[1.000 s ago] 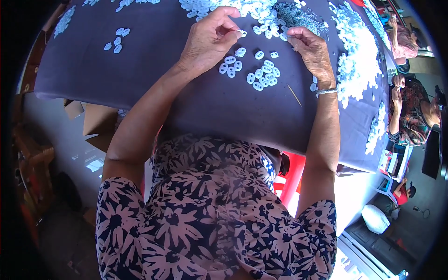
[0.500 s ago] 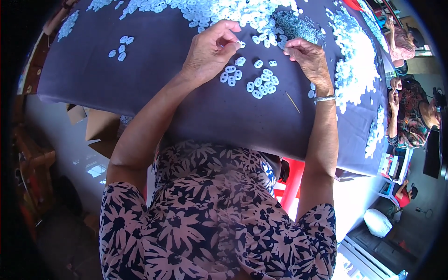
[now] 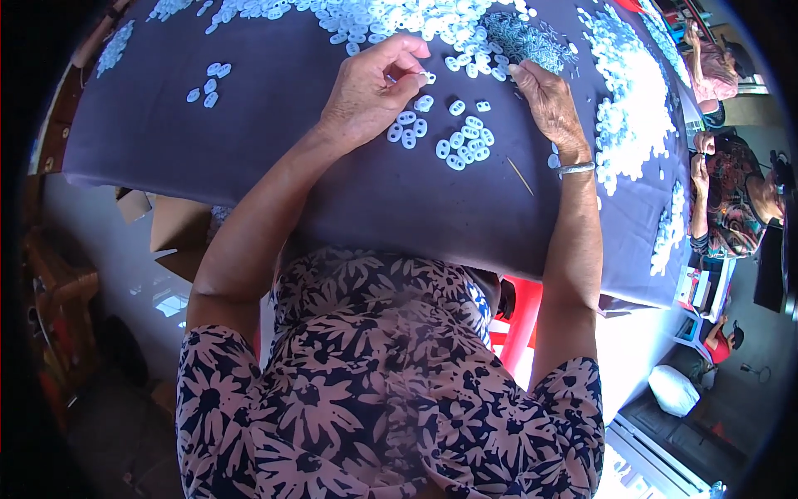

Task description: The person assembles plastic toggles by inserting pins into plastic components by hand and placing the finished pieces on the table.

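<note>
Apparently handling small parts one at a time: pinching a white two-holed piece (image 3: pixel 429 78) tightly at the fingertips of the left hand (image 3: pixel 366 96); holding the right hand (image 3: pixel 553 104) near a heap of grey-blue slivers (image 3: pixel 532 41), just beyond. Cannot tell whether parted, closed or gripping anything there. Calls next for a fine, steady pinch. Note the loose white pieces (image 3: pixel 474 145) between the hands, nearer the body.

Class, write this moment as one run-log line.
Left hand: pinching small white piece | Right hand: near blue-grey pile | On cloth: two-holed white pieces, thin stick
</note>
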{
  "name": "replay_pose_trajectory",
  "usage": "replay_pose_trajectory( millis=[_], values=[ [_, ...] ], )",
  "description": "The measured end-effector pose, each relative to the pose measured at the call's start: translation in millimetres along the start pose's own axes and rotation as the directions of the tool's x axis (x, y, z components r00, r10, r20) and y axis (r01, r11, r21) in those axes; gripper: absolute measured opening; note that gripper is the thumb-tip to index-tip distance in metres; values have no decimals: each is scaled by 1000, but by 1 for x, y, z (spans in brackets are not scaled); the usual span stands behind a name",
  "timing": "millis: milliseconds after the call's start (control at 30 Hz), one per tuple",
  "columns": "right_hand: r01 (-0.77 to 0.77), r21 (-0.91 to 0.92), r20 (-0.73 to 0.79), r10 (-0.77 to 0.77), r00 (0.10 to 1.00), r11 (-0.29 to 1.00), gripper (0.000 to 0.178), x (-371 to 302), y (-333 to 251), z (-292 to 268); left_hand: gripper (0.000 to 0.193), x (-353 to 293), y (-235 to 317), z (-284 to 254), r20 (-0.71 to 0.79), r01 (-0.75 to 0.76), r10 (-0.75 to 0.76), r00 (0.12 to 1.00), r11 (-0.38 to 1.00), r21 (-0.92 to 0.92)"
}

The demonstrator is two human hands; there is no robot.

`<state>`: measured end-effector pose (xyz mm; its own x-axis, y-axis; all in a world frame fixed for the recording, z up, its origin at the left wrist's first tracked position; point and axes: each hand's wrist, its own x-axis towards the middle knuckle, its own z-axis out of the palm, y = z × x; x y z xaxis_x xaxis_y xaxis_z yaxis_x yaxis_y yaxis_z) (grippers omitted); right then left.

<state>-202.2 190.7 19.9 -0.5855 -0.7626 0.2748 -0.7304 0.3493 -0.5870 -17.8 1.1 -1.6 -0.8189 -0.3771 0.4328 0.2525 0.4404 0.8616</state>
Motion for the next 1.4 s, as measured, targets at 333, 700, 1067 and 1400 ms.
replay_pose_trajectory(
  millis=[333,700,1067,1400],
  values=[
    [-169,49,143,160,977,984,25,2,3,-7,22,0,0,-1,-1,-2,2,1000,1000,17],
    [-31,215,33,24,999,976,8,2,10,1,22,1,0,0,-5,4,-4,1000,1000,11],
    [184,-23,38,-183,982,983,14,2,-19,21,22,0,1,1,-3,29,-29,1000,999,-30],
    [108,-52,70,-104,992,993,7,8,-24,24,25,-1,2,2,17,-10,11,1000,998,-62]
  ],
)
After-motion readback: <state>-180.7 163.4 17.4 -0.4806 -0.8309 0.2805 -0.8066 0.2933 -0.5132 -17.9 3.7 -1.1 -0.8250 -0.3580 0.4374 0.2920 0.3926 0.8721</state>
